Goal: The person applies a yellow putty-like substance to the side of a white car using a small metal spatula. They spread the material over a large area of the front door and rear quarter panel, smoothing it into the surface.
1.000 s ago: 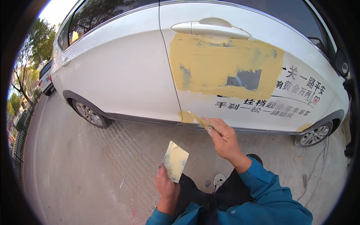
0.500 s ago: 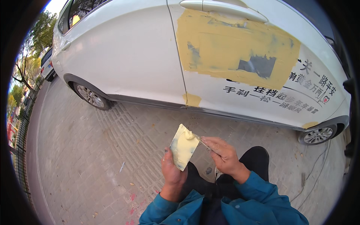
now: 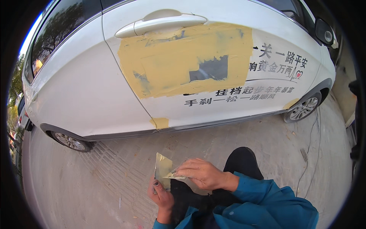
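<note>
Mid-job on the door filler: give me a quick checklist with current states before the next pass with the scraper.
1. Left hand grips the mixing board: ok.
2. Right hand holds the scraper against the board: ok.
3. Yellow filler on the board to load from: ok.
4. Amount of filler on the scraper edge: cannot tell.
5. Large filler patch on the car door fully covered: not ok, a dark bare area shows.
6. Small filler patch at the door's lower edge present: ok.

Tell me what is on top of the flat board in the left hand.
On the flat board in the left hand lies yellowish filler, with a scraper blade pressed onto it by the right hand. The right hand hides the scraper's grip; the board's back is unseen.
</note>
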`<state>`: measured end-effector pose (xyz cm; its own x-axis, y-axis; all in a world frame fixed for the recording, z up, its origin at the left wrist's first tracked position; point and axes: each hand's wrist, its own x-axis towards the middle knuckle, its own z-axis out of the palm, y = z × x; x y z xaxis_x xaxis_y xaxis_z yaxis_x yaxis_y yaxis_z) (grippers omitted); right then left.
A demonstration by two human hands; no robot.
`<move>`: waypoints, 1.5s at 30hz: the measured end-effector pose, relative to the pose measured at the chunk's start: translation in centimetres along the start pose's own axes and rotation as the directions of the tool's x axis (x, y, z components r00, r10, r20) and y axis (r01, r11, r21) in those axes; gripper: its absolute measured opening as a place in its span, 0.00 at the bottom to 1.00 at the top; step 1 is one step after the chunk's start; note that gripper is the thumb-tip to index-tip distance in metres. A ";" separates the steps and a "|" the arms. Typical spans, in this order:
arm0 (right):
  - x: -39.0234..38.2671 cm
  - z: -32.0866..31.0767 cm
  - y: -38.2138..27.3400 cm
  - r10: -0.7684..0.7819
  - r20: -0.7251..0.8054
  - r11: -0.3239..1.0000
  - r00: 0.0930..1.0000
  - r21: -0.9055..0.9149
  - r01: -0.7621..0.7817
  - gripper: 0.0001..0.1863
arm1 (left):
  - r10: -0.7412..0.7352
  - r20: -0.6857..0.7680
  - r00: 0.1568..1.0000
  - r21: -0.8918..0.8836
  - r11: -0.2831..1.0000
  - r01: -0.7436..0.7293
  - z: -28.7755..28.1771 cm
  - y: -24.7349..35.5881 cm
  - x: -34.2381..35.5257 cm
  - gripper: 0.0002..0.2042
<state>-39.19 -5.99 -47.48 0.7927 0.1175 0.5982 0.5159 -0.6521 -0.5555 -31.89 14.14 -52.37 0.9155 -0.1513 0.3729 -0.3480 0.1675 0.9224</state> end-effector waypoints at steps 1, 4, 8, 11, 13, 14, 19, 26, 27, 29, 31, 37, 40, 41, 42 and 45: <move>-0.2 -0.8 0.4 0.004 0.023 1.000 1.000 -0.028 -0.004 0.25 | 0.007 -0.037 0.999 -0.032 0.999 -0.008 0.0 -0.3 0.0 0.29; 0.5 -5.0 1.7 -0.043 -0.203 0.968 0.978 -0.251 -0.009 0.23 | -0.004 -0.102 0.995 -0.104 0.995 -0.007 -0.2 -1.1 0.1 0.29; 4.3 -15.0 3.7 -0.280 -0.449 0.674 0.849 -0.721 -0.159 0.22 | -0.006 -0.128 0.992 -0.010 1.000 0.004 -0.5 -1.8 0.0 0.28; 7.6 -20.5 4.8 -0.419 -0.403 0.450 0.814 -0.870 -0.200 0.25 | -0.064 -0.139 0.988 -0.014 0.998 0.063 -0.1 -2.3 -0.5 0.27; 9.3 -22.5 5.7 -0.471 -0.362 0.350 0.804 -0.914 -0.206 0.26 | -0.080 -0.125 0.989 -0.010 0.997 0.079 0.2 -2.5 -1.0 0.27; 9.8 -23.0 6.2 -0.477 -0.347 0.330 0.807 -0.922 -0.202 0.27 | -0.061 -0.108 0.992 0.010 0.998 0.062 0.3 -2.5 -1.1 0.27; 9.1 -21.6 10.1 -0.431 -0.345 0.283 0.833 -0.929 -0.238 0.29 | -0.052 -0.080 0.995 0.002 0.999 0.052 0.4 -2.5 -0.9 0.26; 3.6 -18.4 12.1 -0.298 -0.342 0.318 0.891 -0.916 -0.246 0.30 | -0.036 -0.078 0.996 -0.040 0.999 0.033 0.3 -2.4 -0.6 0.25; 2.9 -18.2 11.7 -0.274 -0.328 0.324 0.904 -0.917 -0.235 0.30 | -0.036 -0.063 0.997 -0.070 0.997 0.031 0.1 -2.4 -0.6 0.25; 2.2 -18.6 10.4 -0.303 -0.293 0.339 0.907 -0.922 -0.185 0.28 | -0.030 -0.050 0.998 -0.036 0.999 0.029 -0.5 -2.5 -0.7 0.25; 2.9 -19.9 9.0 -0.316 -0.313 0.336 0.895 -0.920 -0.203 0.27 | -0.058 -0.046 0.997 -0.040 0.998 0.056 -0.9 -2.8 -0.9 0.25; 9.6 -27.8 6.4 -0.547 -0.320 0.232 0.774 -0.946 -0.226 0.26 | -0.115 -0.028 0.993 -0.058 0.992 0.113 -0.8 -3.5 -1.1 0.26; 11.5 -29.0 7.2 -0.574 -0.302 0.194 0.761 -0.953 -0.232 0.27 | -0.088 -0.007 0.996 -0.015 0.996 0.088 -0.8 -3.7 -1.0 0.26; 11.6 -28.9 7.8 -0.570 -0.303 0.187 0.764 -0.953 -0.239 0.27 | -0.087 0.001 0.996 -0.006 0.996 0.087 -0.8 -3.6 -1.0 0.26; 11.2 -28.4 8.4 -0.552 -0.312 0.204 0.773 -0.950 -0.237 0.27 | -0.088 0.011 0.996 0.002 0.996 0.088 -0.9 -3.6 -1.1 0.26; 8.6 -25.8 10.2 -0.479 -0.344 0.263 0.807 -0.934 -0.242 0.28 | -0.047 0.007 0.999 0.049 0.998 0.047 -0.9 -3.5 -1.2 0.26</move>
<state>-35.48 -30.94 -33.07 0.2811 0.1497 0.9479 -0.3599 -0.8992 0.2487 -31.56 14.58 -56.14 0.9294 -0.1660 0.3297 -0.3144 0.1123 0.9426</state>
